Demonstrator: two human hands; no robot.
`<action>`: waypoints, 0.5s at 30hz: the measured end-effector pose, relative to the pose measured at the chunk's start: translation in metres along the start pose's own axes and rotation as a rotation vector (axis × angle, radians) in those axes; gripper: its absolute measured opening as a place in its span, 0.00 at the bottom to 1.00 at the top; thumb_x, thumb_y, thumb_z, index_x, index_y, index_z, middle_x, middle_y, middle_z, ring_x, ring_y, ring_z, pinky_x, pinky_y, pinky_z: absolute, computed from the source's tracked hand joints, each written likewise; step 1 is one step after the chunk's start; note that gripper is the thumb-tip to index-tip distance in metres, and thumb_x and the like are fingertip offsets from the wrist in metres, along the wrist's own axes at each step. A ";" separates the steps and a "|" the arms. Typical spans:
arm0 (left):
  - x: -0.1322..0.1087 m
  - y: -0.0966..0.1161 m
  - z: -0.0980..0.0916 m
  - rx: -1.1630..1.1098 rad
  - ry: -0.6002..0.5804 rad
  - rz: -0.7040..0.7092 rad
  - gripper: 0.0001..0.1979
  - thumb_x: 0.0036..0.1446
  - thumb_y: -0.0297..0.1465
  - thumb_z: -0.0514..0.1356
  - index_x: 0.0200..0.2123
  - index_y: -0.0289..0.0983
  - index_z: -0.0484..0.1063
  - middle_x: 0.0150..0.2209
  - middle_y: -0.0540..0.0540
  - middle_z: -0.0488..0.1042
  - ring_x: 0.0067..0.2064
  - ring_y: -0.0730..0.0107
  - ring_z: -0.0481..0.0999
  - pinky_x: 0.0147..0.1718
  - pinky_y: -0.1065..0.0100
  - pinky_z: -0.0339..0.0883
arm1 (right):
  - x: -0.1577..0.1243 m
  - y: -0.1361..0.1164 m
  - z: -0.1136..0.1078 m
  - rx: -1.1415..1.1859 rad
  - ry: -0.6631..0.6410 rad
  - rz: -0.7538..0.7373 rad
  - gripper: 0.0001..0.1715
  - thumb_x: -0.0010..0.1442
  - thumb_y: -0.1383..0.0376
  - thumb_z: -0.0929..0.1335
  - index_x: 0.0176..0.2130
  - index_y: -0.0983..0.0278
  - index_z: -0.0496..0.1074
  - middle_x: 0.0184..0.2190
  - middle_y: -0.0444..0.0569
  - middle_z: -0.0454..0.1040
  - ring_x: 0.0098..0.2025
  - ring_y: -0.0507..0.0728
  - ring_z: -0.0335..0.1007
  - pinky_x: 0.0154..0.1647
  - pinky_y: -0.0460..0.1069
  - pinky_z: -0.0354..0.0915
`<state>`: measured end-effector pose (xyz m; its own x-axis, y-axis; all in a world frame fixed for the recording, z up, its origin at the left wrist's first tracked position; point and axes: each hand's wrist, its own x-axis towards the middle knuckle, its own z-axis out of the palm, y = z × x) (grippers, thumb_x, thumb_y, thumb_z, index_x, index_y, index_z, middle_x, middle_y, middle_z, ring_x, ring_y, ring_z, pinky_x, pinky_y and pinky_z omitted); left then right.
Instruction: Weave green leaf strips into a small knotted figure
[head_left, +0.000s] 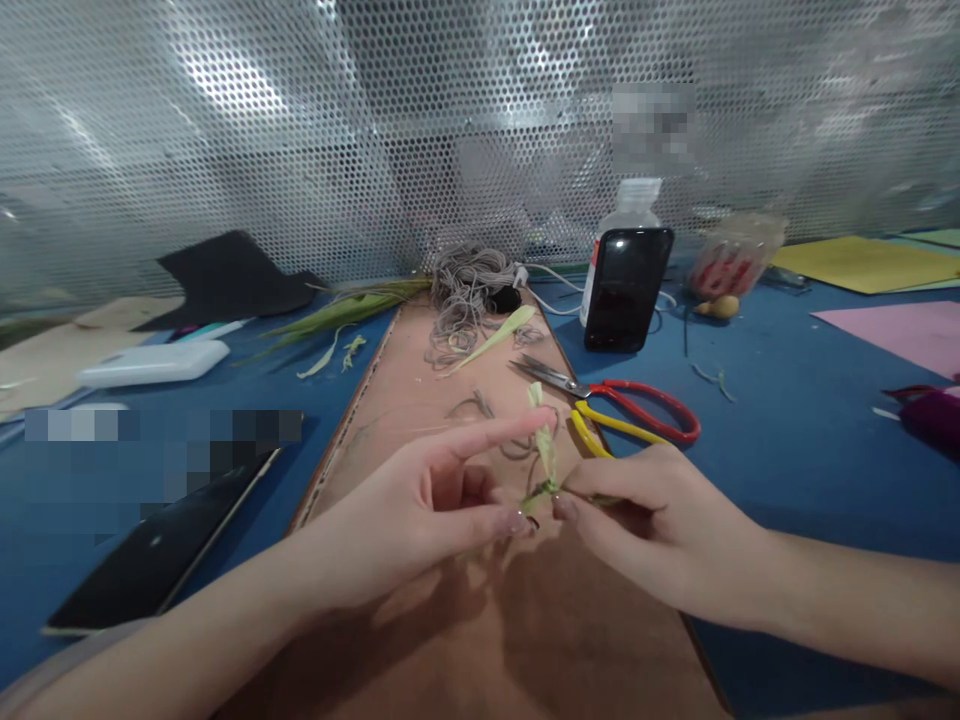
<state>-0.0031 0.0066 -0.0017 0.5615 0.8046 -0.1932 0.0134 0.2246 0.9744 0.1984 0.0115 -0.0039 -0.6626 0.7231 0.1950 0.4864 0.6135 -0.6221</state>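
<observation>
A pale green leaf strip (549, 455) stands roughly upright between my hands, with a small green knot-like bunch at its base. My left hand (431, 500) pinches the bunch's left end between thumb and curled fingers, while its index finger reaches out against the upper strip. From the other side, my right hand (660, 530) grips the bunch between thumb and index finger. Thin grey string loops just behind the strip; whether it is tied to it I cannot tell. Scissors (581, 390) with one red and one yellow handle lie partly spread beyond my right hand.
A brown board (360, 440) lies under my hands on the blue table (780, 430). At its far end are a tangle of grey string (472, 285) and a loose leaf strip (499, 335). A black phone (628, 290) leans against a bottle (637, 205). A dark flat slab (161, 545) lies left.
</observation>
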 end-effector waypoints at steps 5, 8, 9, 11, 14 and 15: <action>0.000 0.007 -0.007 0.066 0.009 -0.010 0.30 0.53 0.25 0.57 0.57 0.51 0.55 0.24 0.54 0.62 0.25 0.77 0.61 0.25 0.73 0.57 | 0.003 0.003 -0.005 -0.036 0.238 -0.036 0.04 0.57 0.70 0.60 0.30 0.64 0.61 0.25 0.44 0.62 0.26 0.50 0.58 0.27 0.45 0.58; 0.000 0.013 -0.011 0.136 -0.041 -0.059 0.32 0.52 0.24 0.59 0.58 0.49 0.54 0.24 0.54 0.61 0.25 0.77 0.58 0.24 0.74 0.56 | 0.004 0.003 -0.008 -0.064 0.246 -0.098 0.10 0.55 0.73 0.60 0.39 0.66 0.63 0.37 0.51 0.66 0.40 0.55 0.61 0.42 0.49 0.59; -0.001 0.014 -0.012 0.157 -0.051 -0.065 0.32 0.51 0.25 0.59 0.58 0.49 0.54 0.24 0.54 0.61 0.25 0.77 0.58 0.25 0.73 0.56 | 0.005 0.003 -0.008 -0.064 0.198 -0.124 0.12 0.55 0.74 0.60 0.41 0.66 0.63 0.39 0.52 0.67 0.43 0.56 0.60 0.45 0.50 0.58; -0.001 0.014 -0.013 0.180 -0.060 -0.056 0.32 0.51 0.25 0.59 0.58 0.48 0.53 0.24 0.53 0.62 0.26 0.76 0.59 0.26 0.73 0.56 | 0.005 0.002 -0.007 -0.047 0.109 -0.145 0.12 0.56 0.74 0.61 0.41 0.66 0.64 0.41 0.53 0.67 0.45 0.56 0.60 0.48 0.51 0.57; -0.002 0.011 -0.014 0.189 -0.066 -0.040 0.32 0.51 0.26 0.59 0.58 0.50 0.53 0.25 0.53 0.64 0.28 0.76 0.61 0.28 0.72 0.57 | 0.007 0.003 -0.004 -0.037 0.070 -0.145 0.08 0.59 0.70 0.61 0.40 0.64 0.66 0.39 0.50 0.69 0.44 0.55 0.61 0.48 0.50 0.58; -0.002 0.010 -0.014 0.197 -0.069 -0.035 0.32 0.51 0.26 0.59 0.58 0.50 0.53 0.25 0.53 0.64 0.28 0.75 0.62 0.29 0.72 0.57 | 0.007 0.004 -0.004 -0.044 0.070 -0.156 0.07 0.59 0.70 0.61 0.39 0.64 0.66 0.38 0.49 0.69 0.44 0.54 0.61 0.47 0.50 0.59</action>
<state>-0.0157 0.0147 0.0071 0.6134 0.7569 -0.2253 0.1912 0.1345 0.9723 0.1977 0.0203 -0.0022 -0.6913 0.6374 0.3402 0.4061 0.7323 -0.5466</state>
